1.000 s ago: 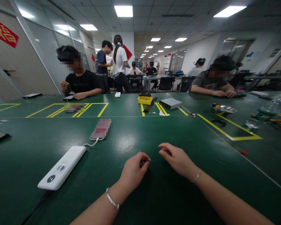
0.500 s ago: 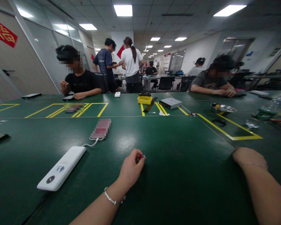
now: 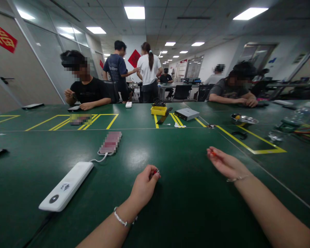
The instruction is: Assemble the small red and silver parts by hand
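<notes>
My left hand [image 3: 145, 182] is closed above the green table, near the middle of the view. Between its thumb and fingers sticks out a small red piece with a silvery tip [image 3: 157, 172], mostly hidden by the fingers. To the right, my right hand [image 3: 228, 163] is turned partly palm up, fingers curled. A small orange-red piece [image 3: 213, 153] shows at its fingertips, too small for me to tell its kind. The two hands are well apart.
Left of my hands lie a white power bank [image 3: 67, 186] and a cabled phone [image 3: 110, 143]. Farther off stand a yellow tray [image 3: 158, 110], a grey box [image 3: 187, 114] and a metal bowl [image 3: 244, 119]. Two people sit across the green table [image 3: 186, 203]; others are behind.
My right hand has swung inward from the right side of the table and turned palm up, with an orange-red piece now showing. My left hand keeps its place and its grip.
</notes>
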`<state>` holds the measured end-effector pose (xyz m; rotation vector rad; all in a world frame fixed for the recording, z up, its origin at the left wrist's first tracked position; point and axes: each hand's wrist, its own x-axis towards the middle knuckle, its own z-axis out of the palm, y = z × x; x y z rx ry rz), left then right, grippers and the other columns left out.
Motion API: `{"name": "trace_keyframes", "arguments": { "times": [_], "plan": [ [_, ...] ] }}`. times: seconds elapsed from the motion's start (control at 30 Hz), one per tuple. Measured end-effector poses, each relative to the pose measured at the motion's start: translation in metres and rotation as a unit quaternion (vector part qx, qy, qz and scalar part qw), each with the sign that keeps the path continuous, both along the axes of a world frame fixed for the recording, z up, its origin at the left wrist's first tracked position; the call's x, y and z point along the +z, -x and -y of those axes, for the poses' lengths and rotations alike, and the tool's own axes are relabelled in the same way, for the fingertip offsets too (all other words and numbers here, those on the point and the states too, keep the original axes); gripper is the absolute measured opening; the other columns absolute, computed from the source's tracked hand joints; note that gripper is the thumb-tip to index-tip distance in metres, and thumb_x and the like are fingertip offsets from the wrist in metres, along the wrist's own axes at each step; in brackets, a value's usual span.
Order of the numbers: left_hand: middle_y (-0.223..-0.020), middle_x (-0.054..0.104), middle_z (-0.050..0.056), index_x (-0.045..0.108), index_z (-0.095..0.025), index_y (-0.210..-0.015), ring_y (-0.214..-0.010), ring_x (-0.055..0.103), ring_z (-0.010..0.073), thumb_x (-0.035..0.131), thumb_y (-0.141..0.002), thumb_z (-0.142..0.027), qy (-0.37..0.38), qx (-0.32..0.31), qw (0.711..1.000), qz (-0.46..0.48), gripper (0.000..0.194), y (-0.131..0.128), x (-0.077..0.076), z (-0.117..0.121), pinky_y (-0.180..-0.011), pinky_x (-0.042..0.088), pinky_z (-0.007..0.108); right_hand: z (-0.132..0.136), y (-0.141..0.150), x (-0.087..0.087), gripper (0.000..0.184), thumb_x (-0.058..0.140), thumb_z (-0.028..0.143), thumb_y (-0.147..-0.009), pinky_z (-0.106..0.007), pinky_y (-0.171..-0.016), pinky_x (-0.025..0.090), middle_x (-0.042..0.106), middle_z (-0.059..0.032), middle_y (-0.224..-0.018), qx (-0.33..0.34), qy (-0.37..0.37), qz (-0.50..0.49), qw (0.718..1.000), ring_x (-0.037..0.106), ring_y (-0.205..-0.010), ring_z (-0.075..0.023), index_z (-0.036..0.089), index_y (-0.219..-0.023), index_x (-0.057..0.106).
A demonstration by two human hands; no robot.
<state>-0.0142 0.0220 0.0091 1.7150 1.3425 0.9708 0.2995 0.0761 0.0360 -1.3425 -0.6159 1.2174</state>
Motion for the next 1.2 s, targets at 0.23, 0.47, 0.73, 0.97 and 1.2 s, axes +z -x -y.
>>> {"name": "trace_keyframes", "arguments": {
  "times": [0.23,0.47,0.73,0.97,1.2],
  "plan": [
    [-0.072,0.058,-0.003,0.055,-0.022,-0.084,-0.066,0.054,0.0128,0.048,-0.075,-0.026,-0.021,-0.008,0.999,-0.037,0.013,-0.001,0.001,0.0,-0.062,0.04,0.024,0.034,0.108,-0.004,0.022,0.049,-0.003,-0.066,-0.021,-0.083,0.045,0.06,-0.0086,-0.092,0.338,0.067,-0.14,0.928,0.058,-0.085,-0.0111,0.008,-0.084,0.057],
    [-0.067,0.058,-0.004,0.057,-0.021,-0.082,-0.061,0.053,0.0124,0.045,-0.078,-0.032,-0.035,-0.002,0.997,-0.064,0.016,-0.003,0.006,0.004,-0.057,0.039,0.023,0.054,0.146,-0.009,0.006,0.052,0.017,-0.073,-0.016,-0.05,0.042,0.059,-0.0024,-0.073,0.322,0.075,-0.031,0.943,0.052,-0.052,-0.0036,0.012,-0.077,0.054],
    [-0.068,0.058,-0.003,0.057,-0.021,-0.084,-0.064,0.053,0.0126,0.042,-0.08,-0.031,-0.05,-0.002,0.997,-0.066,0.018,-0.003,0.007,0.005,-0.059,0.039,0.022,0.053,0.149,-0.015,0.013,0.052,0.007,-0.065,-0.018,-0.06,0.042,0.058,-0.0025,-0.076,0.331,0.046,0.005,0.942,0.053,-0.059,-0.0043,0.011,-0.076,0.056],
    [-0.079,0.062,-0.001,0.059,-0.022,-0.086,-0.068,0.055,0.0134,0.05,-0.075,-0.024,-0.068,0.002,0.995,-0.075,0.015,-0.002,0.006,0.004,-0.062,0.042,0.025,0.052,0.149,-0.015,0.02,0.053,0.033,-0.074,-0.018,-0.044,0.037,0.058,-0.0018,-0.069,0.363,0.039,0.061,0.929,0.052,-0.047,-0.0065,0.014,-0.078,0.047],
    [-0.081,0.06,0.0,0.057,-0.022,-0.088,-0.075,0.054,0.0151,0.055,-0.069,-0.015,-0.089,0.012,0.994,-0.065,0.019,-0.004,0.004,0.004,-0.067,0.042,0.027,0.053,0.147,-0.019,0.026,0.054,0.04,-0.072,-0.016,-0.041,0.029,0.05,0.0032,-0.059,0.349,-0.021,0.105,0.931,0.04,-0.045,-0.0029,0.014,-0.074,0.055]
  ]
}}
